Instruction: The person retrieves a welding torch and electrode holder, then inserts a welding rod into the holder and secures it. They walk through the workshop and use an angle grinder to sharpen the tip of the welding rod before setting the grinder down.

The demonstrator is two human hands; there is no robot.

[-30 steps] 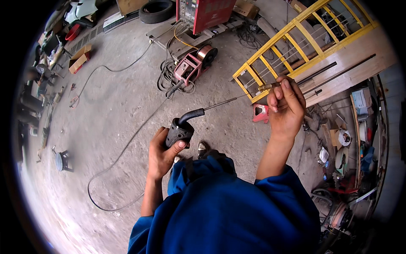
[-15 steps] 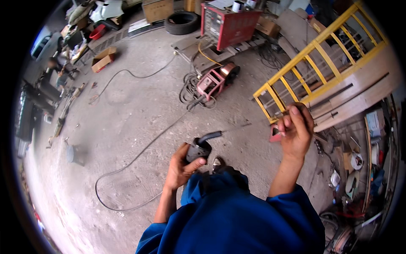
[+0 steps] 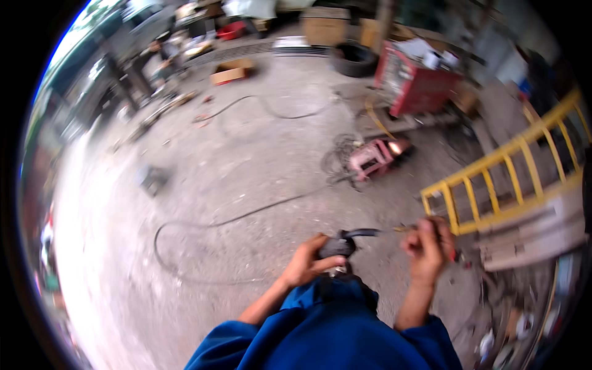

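Note:
My left hand is closed round the dark body of a welding torch, held close to my waist. The torch's black bent neck points right, toward my other hand. Fingers and thumb pinched, my right hand is raised just right of the neck's end. A small brass-coloured piece sticks out from its fingertips toward the torch, with a gap between them. Blur hides the piece's exact shape, and whether wire spans the gap cannot be made out.
A grey cable loops over the concrete floor toward a red wire feeder. Behind stands a red welding machine beside a black tyre. A yellow ladder-like frame lies at right; a small grey stool stands left.
The view has swung left, so the surroundings appear farther right. My right hand has come down and nearer the torch, and a brass-coloured piece now shows at its fingertips.

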